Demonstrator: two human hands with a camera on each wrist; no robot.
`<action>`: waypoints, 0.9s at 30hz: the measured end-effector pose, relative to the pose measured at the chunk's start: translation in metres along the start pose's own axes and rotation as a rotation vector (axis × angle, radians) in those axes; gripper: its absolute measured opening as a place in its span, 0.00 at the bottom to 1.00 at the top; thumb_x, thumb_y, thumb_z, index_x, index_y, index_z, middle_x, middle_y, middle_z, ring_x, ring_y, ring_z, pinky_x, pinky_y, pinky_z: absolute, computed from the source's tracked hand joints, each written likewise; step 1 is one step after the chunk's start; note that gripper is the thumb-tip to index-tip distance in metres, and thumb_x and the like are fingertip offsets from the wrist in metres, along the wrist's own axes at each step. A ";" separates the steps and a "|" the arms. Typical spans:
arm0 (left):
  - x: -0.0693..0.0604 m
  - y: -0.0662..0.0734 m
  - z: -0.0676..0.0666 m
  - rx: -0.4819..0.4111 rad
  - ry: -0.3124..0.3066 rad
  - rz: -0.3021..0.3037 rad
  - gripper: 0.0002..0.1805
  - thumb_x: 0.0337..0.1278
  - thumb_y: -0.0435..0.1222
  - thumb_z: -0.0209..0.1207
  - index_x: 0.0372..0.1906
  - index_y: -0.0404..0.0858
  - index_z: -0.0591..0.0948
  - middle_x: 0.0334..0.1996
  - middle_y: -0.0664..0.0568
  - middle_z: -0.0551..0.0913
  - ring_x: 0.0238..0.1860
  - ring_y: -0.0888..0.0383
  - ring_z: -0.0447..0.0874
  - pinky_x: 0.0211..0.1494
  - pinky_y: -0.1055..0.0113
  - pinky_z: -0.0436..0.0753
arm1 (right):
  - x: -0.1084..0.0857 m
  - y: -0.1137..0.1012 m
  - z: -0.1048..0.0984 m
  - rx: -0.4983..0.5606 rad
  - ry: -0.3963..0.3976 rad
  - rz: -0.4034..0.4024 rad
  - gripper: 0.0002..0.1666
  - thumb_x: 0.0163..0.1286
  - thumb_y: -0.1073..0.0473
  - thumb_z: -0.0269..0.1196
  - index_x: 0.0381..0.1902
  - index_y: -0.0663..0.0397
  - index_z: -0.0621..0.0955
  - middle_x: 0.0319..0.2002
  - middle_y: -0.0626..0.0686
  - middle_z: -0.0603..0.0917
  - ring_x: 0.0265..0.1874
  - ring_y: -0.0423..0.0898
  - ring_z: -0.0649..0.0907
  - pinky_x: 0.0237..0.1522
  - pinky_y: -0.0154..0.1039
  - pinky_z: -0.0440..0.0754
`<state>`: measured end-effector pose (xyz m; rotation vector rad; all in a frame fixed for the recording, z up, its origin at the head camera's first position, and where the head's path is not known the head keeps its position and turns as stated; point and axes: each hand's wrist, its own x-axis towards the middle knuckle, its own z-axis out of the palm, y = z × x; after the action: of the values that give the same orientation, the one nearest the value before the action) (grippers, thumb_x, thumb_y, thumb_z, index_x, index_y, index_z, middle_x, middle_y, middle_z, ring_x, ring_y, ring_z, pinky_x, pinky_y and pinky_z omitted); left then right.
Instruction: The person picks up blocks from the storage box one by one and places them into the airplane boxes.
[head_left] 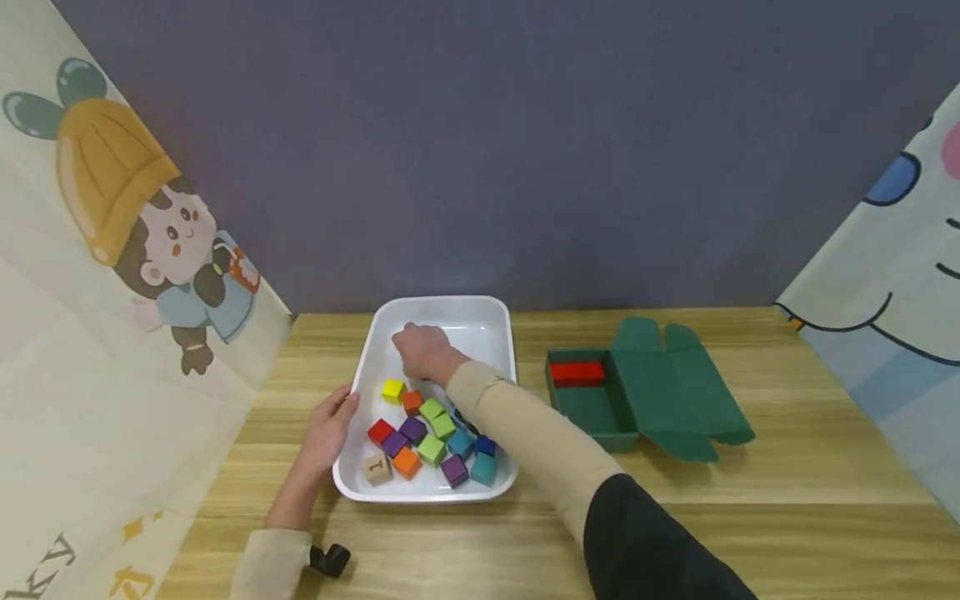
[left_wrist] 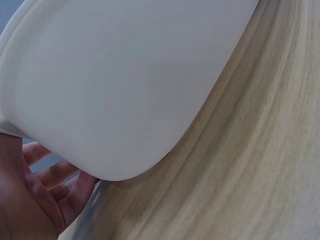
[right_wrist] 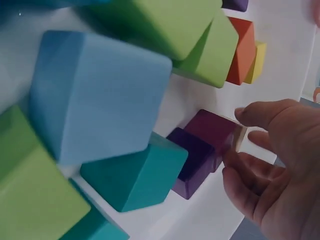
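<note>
A white tray [head_left: 480,335] with several coloured cubes lies on the wooden table. My left hand [head_left: 326,429] grips the tray's left rim, thumb on top; in the left wrist view its fingers [left_wrist: 55,175] bend under the rim beside the outer wall. My right hand [head_left: 427,350] is low in the tray's far half, its fingertips hidden in the head view. In the right wrist view that hand [right_wrist: 280,165] is beside a maroon cube [right_wrist: 210,127], thumb apart from the loosely bent fingers. A dark purple cube [right_wrist: 195,162] and a teal cube [right_wrist: 135,170] stand in line with it.
Right of the tray, a green box [head_left: 588,408] lies with its lid [head_left: 675,392] folded out to the right and red blocks [head_left: 577,374] inside. Near the tray's front corner is a wooden lettered cube [head_left: 377,469]. A dark wall [head_left: 525,167] rises behind the table.
</note>
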<state>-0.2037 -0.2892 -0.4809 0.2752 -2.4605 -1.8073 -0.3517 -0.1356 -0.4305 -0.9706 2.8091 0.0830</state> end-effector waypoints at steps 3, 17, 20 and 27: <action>0.000 0.005 0.000 0.012 -0.004 -0.002 0.26 0.75 0.45 0.47 0.67 0.32 0.69 0.55 0.30 0.76 0.51 0.40 0.79 0.48 0.56 0.84 | 0.003 0.001 0.002 0.018 0.009 0.053 0.15 0.68 0.53 0.61 0.52 0.43 0.77 0.37 0.47 0.78 0.32 0.45 0.77 0.29 0.39 0.77; 0.002 0.000 0.003 0.031 0.026 0.030 0.25 0.75 0.43 0.47 0.66 0.30 0.70 0.52 0.30 0.77 0.49 0.44 0.80 0.47 0.60 0.83 | 0.003 0.018 -0.009 0.201 0.135 0.027 0.12 0.64 0.49 0.64 0.40 0.45 0.74 0.32 0.45 0.78 0.31 0.44 0.77 0.32 0.36 0.77; 0.002 0.001 0.003 0.036 0.024 0.022 0.25 0.75 0.43 0.46 0.66 0.30 0.70 0.53 0.30 0.77 0.49 0.44 0.79 0.48 0.60 0.83 | -0.008 0.026 -0.025 0.240 0.144 0.002 0.15 0.62 0.49 0.65 0.41 0.44 0.73 0.31 0.44 0.77 0.31 0.43 0.77 0.33 0.34 0.77; 0.001 0.001 0.000 0.073 0.019 0.003 0.25 0.76 0.44 0.45 0.66 0.31 0.70 0.54 0.31 0.77 0.50 0.43 0.78 0.49 0.62 0.82 | -0.053 0.046 -0.061 0.266 0.134 -0.111 0.19 0.62 0.50 0.67 0.47 0.45 0.75 0.34 0.44 0.78 0.33 0.42 0.77 0.33 0.32 0.77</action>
<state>-0.2047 -0.2888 -0.4801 0.2916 -2.5158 -1.7080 -0.3478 -0.0733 -0.3608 -1.0989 2.7792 -0.3721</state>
